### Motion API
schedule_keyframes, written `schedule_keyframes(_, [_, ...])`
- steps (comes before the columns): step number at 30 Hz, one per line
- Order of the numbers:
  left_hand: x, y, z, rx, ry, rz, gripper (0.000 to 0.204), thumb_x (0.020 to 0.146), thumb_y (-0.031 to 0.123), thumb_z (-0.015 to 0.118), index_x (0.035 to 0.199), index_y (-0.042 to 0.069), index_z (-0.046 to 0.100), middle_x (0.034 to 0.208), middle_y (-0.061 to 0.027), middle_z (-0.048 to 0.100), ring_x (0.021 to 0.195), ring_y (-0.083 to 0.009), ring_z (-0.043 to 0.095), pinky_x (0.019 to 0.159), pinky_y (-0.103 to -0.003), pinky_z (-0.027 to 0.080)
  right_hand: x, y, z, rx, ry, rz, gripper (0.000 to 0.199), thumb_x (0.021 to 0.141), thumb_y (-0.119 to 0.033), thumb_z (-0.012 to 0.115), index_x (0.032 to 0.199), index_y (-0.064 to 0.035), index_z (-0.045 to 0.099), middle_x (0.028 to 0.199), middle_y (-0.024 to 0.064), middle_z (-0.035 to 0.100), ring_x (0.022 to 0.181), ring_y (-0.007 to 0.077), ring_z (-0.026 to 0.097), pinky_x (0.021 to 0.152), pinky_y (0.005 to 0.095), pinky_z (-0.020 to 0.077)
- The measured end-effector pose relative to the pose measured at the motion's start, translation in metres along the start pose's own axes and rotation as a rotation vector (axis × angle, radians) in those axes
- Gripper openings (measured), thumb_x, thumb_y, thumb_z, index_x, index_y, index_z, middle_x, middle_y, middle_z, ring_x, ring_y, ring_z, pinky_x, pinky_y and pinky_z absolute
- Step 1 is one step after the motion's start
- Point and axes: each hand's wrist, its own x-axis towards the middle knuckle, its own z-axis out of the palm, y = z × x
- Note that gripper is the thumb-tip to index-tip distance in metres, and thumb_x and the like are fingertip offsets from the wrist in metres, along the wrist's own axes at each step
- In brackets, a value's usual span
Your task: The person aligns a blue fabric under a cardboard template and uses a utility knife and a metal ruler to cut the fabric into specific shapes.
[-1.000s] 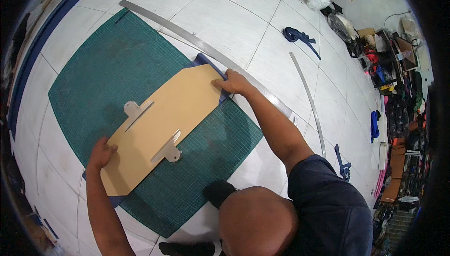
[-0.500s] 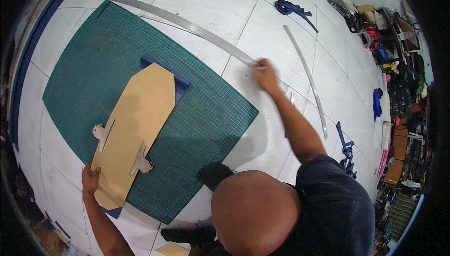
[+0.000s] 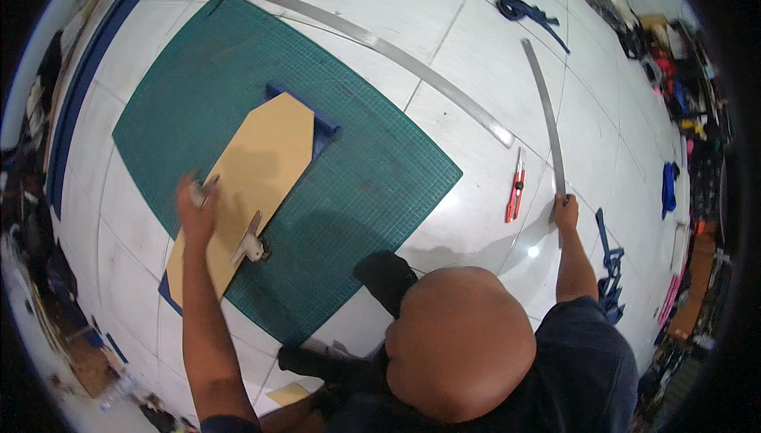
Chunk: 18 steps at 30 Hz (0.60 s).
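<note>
A tan cardboard pattern piece (image 3: 265, 165) with cut corners lies on dark blue fabric (image 3: 325, 136), on the green cutting mat (image 3: 380, 155). My left hand (image 3: 196, 209), slightly blurred, closes round a metal bulldog clip (image 3: 208, 187) at the cardboard's left edge. A second bulldog clip (image 3: 251, 247) grips the opposite edge. Off to the right, my right hand (image 3: 565, 214) grasps the near end of a short steel ruler (image 3: 545, 108) on the white floor. The long steel ruler (image 3: 412, 67) lies beyond the mat, touched by neither hand.
Two red utility knives (image 3: 515, 189) lie side by side between the mat and the short ruler. A coiled blue strap (image 3: 523, 11) is at the far right, and more blue strips (image 3: 610, 266) lie beside my right arm. Cluttered shelves (image 3: 697, 219) line the right side.
My right hand has let go of the long ruler and moved right, onto the short one. My left hand has gone from the cardboard's near end up to the left clip.
</note>
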Motion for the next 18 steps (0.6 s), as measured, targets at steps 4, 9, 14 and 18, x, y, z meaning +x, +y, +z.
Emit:
schedule_keyframes(4, [0.031, 0.122, 0.043, -0.004, -0.136, 0.239, 0.074, 0.091, 0.033, 0.071, 0.150, 0.002, 0.039, 0.159, -0.0271, 0.029, 0.147, -0.0433, 0.029, 0.121, -0.051, 0.026, -0.035, -0.037, 0.007, 0.090, 0.135, -0.201, 0.032, 0.099, -0.028, 0.058, 0.105, 0.0032, 0.060, 0.096, 0.0252, 0.061, 0.093, 0.0406, 0.059, 0.083, 0.0479, 0.0470])
schedule_keyframes(9, [0.061, 0.162, 0.056, 0.154, -0.249, 0.189, 0.084, 0.090, 0.045, 0.070, 0.157, 0.011, 0.032, 0.165, -0.0225, 0.019, 0.152, -0.0416, 0.021, 0.123, -0.052, 0.022, -0.107, -0.120, -0.026, 0.574, -0.033, -0.034, 0.029, 0.103, -0.031, 0.058, 0.100, -0.0022, 0.057, 0.074, 0.0057, 0.052, 0.060, 0.0146, 0.052, 0.054, 0.0320, 0.0446])
schedule_keyframes(14, [0.076, 0.176, 0.074, 0.125, -0.444, 0.056, 0.090, 0.089, 0.051, 0.070, 0.161, 0.023, 0.024, 0.168, -0.0149, 0.015, 0.154, -0.0400, 0.016, 0.123, -0.057, 0.021, -0.172, -0.187, -0.036, 0.733, -0.141, -0.230, 0.026, 0.104, -0.031, 0.058, 0.102, -0.0048, 0.056, 0.069, -0.0001, 0.051, 0.054, 0.0080, 0.047, 0.045, 0.0260, 0.0418])
schedule_keyframes(18, [0.070, 0.186, 0.071, 0.215, -0.470, 0.033, 0.091, 0.087, 0.051, 0.073, 0.161, 0.024, 0.026, 0.167, -0.0157, 0.018, 0.153, -0.0398, 0.018, 0.122, -0.060, 0.022, -0.217, -0.256, 0.002, 0.756, -0.469, -0.244, 0.024, 0.103, -0.027, 0.061, 0.107, -0.0034, 0.058, 0.079, 0.0027, 0.057, 0.062, 0.0096, 0.053, 0.051, 0.0262, 0.0457])
